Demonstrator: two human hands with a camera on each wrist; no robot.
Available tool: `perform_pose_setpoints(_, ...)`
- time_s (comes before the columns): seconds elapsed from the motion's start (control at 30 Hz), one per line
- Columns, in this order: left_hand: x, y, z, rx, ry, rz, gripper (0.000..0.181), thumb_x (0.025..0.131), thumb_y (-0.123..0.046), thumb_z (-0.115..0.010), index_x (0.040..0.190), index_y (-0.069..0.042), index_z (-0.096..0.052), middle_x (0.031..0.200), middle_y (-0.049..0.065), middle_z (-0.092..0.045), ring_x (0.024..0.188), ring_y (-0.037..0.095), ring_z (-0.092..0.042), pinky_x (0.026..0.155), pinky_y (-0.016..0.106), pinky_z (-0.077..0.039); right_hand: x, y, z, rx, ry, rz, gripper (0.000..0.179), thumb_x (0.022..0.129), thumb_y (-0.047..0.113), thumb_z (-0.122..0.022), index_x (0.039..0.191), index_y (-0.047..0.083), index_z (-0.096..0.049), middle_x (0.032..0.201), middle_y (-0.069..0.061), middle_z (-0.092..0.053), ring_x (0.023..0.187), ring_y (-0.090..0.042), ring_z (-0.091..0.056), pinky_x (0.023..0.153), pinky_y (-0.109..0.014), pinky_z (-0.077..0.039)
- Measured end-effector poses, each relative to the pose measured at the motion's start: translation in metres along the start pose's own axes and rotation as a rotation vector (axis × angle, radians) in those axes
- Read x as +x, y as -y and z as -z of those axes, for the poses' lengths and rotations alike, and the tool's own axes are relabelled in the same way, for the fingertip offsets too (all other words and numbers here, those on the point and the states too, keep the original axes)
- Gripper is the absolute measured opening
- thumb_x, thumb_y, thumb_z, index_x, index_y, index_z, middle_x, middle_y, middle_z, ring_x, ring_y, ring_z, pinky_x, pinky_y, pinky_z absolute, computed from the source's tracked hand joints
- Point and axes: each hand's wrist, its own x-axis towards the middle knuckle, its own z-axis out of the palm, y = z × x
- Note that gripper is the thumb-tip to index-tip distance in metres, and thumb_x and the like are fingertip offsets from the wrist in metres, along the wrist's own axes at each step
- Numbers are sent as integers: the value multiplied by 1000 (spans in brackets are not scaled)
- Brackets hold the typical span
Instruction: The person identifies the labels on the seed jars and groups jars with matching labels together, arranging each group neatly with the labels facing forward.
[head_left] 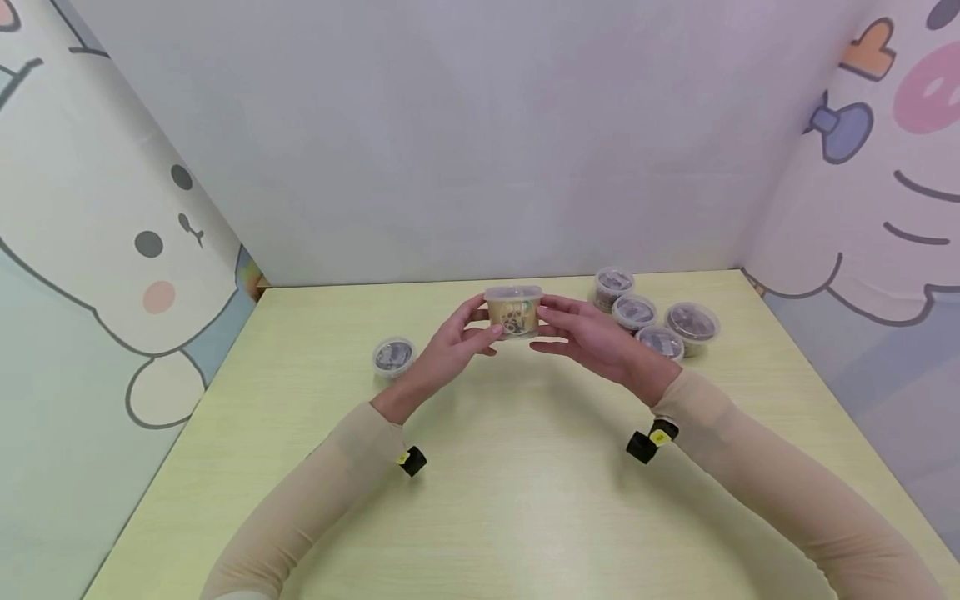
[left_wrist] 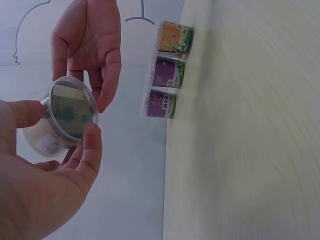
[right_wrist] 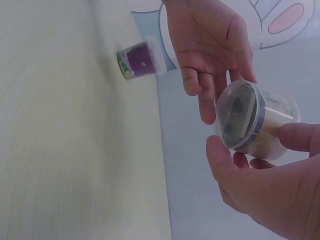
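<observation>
A small clear plastic tub [head_left: 513,313] with a lid and a yellowish printed label is held up over the far part of the table, between both hands. My left hand [head_left: 455,340] grips its left side, thumb at the lower front and fingers behind. At the right side, my right hand [head_left: 592,337] pinches the edge with the thumb and nearest finger, its other fingers stretched out below. The left wrist view shows a round end of the tub [left_wrist: 72,112] with a dark green and pale patch. In the right wrist view, the right thumb lies along the tub [right_wrist: 262,120].
One lidded tub [head_left: 393,357] stands on the table [head_left: 510,500] left of the left forearm. Several more are grouped at the back right, among them a larger-looking tub [head_left: 692,327]. A pale curtain-like wall [head_left: 480,142] rises behind the table, with cartoon-printed panels on both sides.
</observation>
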Motion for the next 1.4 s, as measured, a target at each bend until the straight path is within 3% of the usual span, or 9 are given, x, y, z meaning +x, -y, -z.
perform_pose_setpoints(0.33, -1, -1, 4, 43, 20, 16, 60, 105, -22, -59, 157, -8, -32, 140, 15, -48, 113, 29, -63, 96, 45, -54, 0, -2, 0, 15, 1, 0, 58, 109, 21, -48, 158, 2, -25, 152, -19, -37, 139, -37, -42, 111, -51, -40)
perform_pose_setpoints(0.5, 4, -12, 22, 137, 116, 58, 56, 103, -20, -62, 151, -2, -40, 139, 15, -52, 114, 31, -65, 96, 51, -53, 2, -3, -1, 18, 15, 3, 57, 109, 18, -49, 158, 1, -25, 153, -19, -36, 140, -37, -41, 112, -51, -39)
perform_pose_setpoints(0.67, 7, -18, 36, 171, 186, 96, 57, 102, -22, -64, 152, -5, -41, 140, 13, -52, 113, 29, -65, 96, 50, -54, 5, -4, -3, 13, 32, -4, 55, 109, 15, -48, 157, 1, -26, 154, -19, -36, 140, -39, -40, 113, -51, -38)
perform_pose_setpoints(0.97, 5, -17, 41, 170, 193, 148, 58, 101, -23, -66, 150, -5, -42, 140, 14, -51, 113, 30, -65, 99, 56, -50, 10, -5, -5, -7, 63, -19, 58, 107, 11, -49, 158, 1, -23, 156, -19, -34, 142, -38, -38, 113, -49, -38)
perform_pose_setpoints(1.13, 8, -19, 48, 289, 207, 163, 58, 100, -21, -67, 150, -5, -42, 138, 13, -51, 114, 33, -64, 97, 50, -53, 22, -6, -4, -16, 89, -39, 58, 105, 7, -50, 157, 0, -26, 156, -20, -35, 142, -37, -39, 114, -50, -36)
perform_pose_setpoints(1.27, 14, -21, 56, 393, 223, 177, 56, 100, -18, -67, 148, -3, -43, 136, 14, -52, 114, 36, -63, 96, 52, -53, 38, -8, -7, -10, 93, -68, 57, 104, 3, -48, 157, -1, -28, 156, -21, -36, 141, -37, -41, 115, -50, -35)
perform_pose_setpoints(1.4, 19, -24, 68, 489, 221, 199, 55, 99, -15, -67, 146, 0, -44, 136, 17, -54, 113, 33, -64, 91, 47, -55, 56, -9, -15, 1, 76, -95, 59, 102, 2, -49, 157, -2, -28, 157, -22, -36, 143, -37, -39, 116, -50, -33)
